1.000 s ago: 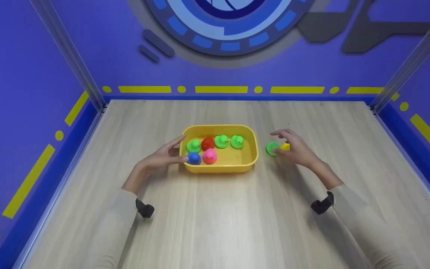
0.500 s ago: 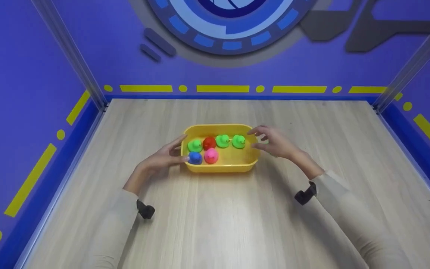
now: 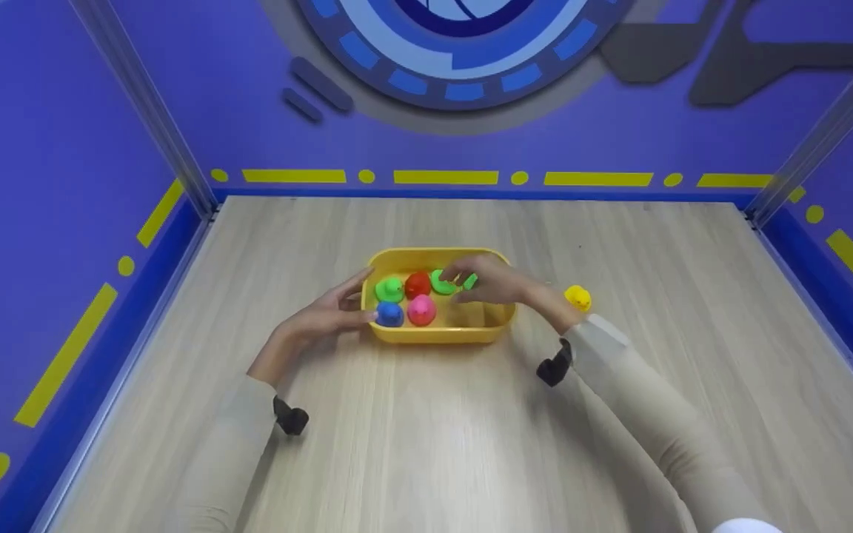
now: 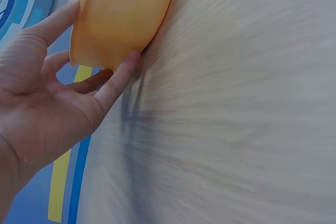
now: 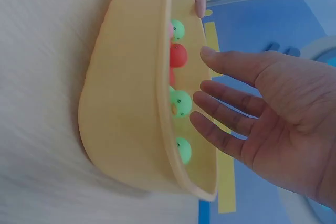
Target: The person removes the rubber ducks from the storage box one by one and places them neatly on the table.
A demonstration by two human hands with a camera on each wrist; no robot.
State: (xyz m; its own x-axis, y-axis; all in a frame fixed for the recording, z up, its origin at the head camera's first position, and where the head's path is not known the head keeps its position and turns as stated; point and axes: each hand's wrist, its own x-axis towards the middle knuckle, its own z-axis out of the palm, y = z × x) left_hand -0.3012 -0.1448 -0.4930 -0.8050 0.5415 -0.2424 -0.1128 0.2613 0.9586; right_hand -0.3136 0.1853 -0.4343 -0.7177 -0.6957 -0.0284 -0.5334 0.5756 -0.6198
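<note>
A yellow plastic bin (image 3: 437, 335) contains several small rubber ducks: a blue duck (image 3: 389, 314), a pink duck (image 3: 421, 311), a red duck (image 3: 417, 286) and several green ducks (image 3: 389, 289). My left hand (image 3: 321, 318) rests against its left end, fingers spread and rather straight, thumb tip at the near corner. Over the bin's right half is my right hand (image 3: 493, 280), partly covering the ducks there. The right wrist view shows its fingers (image 5: 220, 98) extended and apart, nothing between them, beside the bin's rim with green ducks inside.
A yellow duck (image 3: 578, 298) sits on the wooden table (image 3: 412, 444), right of the bin and close to the right forearm. Blue panels (image 3: 426, 159) enclose the back and sides. A white rounded edge (image 3: 746, 526) shows at the bottom right.
My right hand has moved left from beside the two loose ducks to over the bin. The green duck is gone from the table; the yellow duck is now uncovered. The left hand stays put.
</note>
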